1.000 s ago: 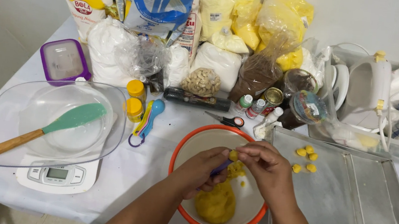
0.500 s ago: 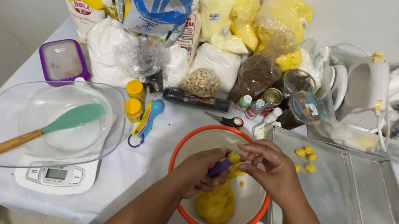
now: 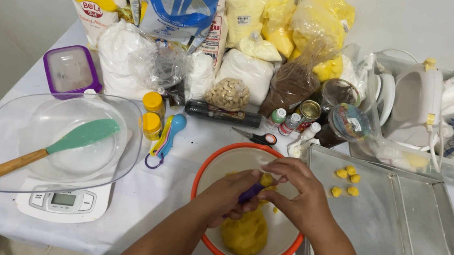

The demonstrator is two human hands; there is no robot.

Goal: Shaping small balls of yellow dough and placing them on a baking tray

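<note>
Both my hands are over an orange-rimmed bowl [image 3: 212, 168] that holds a lump of yellow dough [image 3: 246, 235]. My left hand [image 3: 229, 195] grips a small purple scoop [image 3: 252, 192]. My right hand [image 3: 300, 195] pinches a small piece of yellow dough [image 3: 266, 180] at the tip of the scoop. To the right lies a metal baking tray [image 3: 375, 230] with several small yellow dough balls [image 3: 346, 181] near its far left corner.
A clear bowl [image 3: 122, 150] with a teal spatula [image 3: 80, 136] sits on a white kitchen scale [image 3: 62, 201] at the left. Bags of flour and powders [image 3: 238, 26], small bottles [image 3: 284, 121], scissors [image 3: 257, 138] and a white hand mixer [image 3: 417, 103] crowd the back.
My hands shifted slightly within the bowl; the right fingers now close on the small dough piece at the scoop's tip. Nothing else moved.
</note>
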